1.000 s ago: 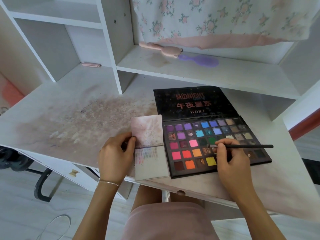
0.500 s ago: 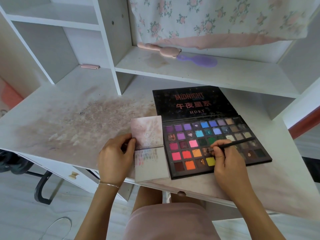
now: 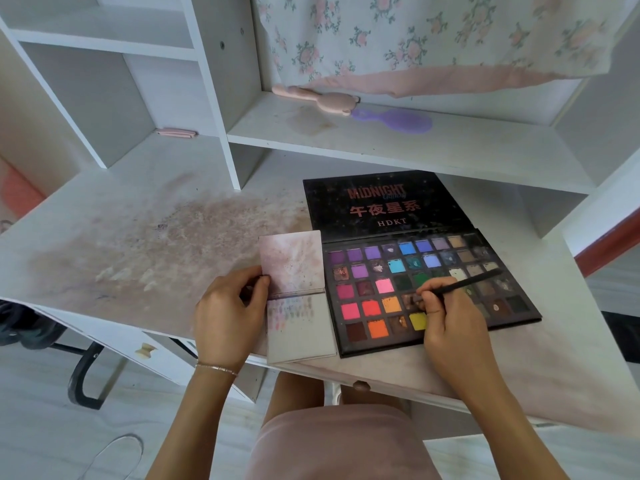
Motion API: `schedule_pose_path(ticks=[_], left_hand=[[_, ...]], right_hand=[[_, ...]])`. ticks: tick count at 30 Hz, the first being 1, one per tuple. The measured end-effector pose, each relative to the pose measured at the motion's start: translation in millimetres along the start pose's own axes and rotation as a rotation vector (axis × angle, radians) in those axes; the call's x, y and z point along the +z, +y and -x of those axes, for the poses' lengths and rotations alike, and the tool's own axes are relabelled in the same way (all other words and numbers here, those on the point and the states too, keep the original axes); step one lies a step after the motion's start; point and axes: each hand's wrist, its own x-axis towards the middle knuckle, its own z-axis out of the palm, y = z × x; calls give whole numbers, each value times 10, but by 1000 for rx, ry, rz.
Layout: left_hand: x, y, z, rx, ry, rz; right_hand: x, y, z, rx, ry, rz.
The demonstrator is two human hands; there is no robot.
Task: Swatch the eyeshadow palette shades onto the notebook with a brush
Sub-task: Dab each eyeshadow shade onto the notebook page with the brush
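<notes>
On the table (image 3: pixel 145 216), the left hand (image 3: pixel 227 315) pinches the left edge of the open notebook (image 3: pixel 298 299) with curled fingers, while the right hand (image 3: pixel 446 320) grips the brush (image 3: pixel 464 285), its tip in a brown pan of the palette (image 3: pixel 429 282) just beside the notebook.

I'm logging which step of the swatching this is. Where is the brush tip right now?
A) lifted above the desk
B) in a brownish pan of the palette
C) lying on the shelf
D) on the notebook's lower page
B: the right hand holds the brush with its tip down in a brownish pan of the palette, not on the notebook.
</notes>
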Motion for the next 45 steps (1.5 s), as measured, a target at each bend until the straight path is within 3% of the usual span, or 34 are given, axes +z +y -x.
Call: schedule_pose_path(ticks=[5,14,23,30,45], left_hand=[[2,-3,0,-1,-1,1],[11,-4,-2,-6,0,2],[3,9,-15,-18,-12,13],[-11,6,-17,4,-18,2],[-12,15,-11,13,-13,-33]], right_hand=[[-3,32,22,34,17,-63],[32,-109,69,-126,99,-158],[486,-542,206,-96,-78,-406],[642,-647,184,-187,-156,-287],[642,-647,183,-188,-196,-213]])
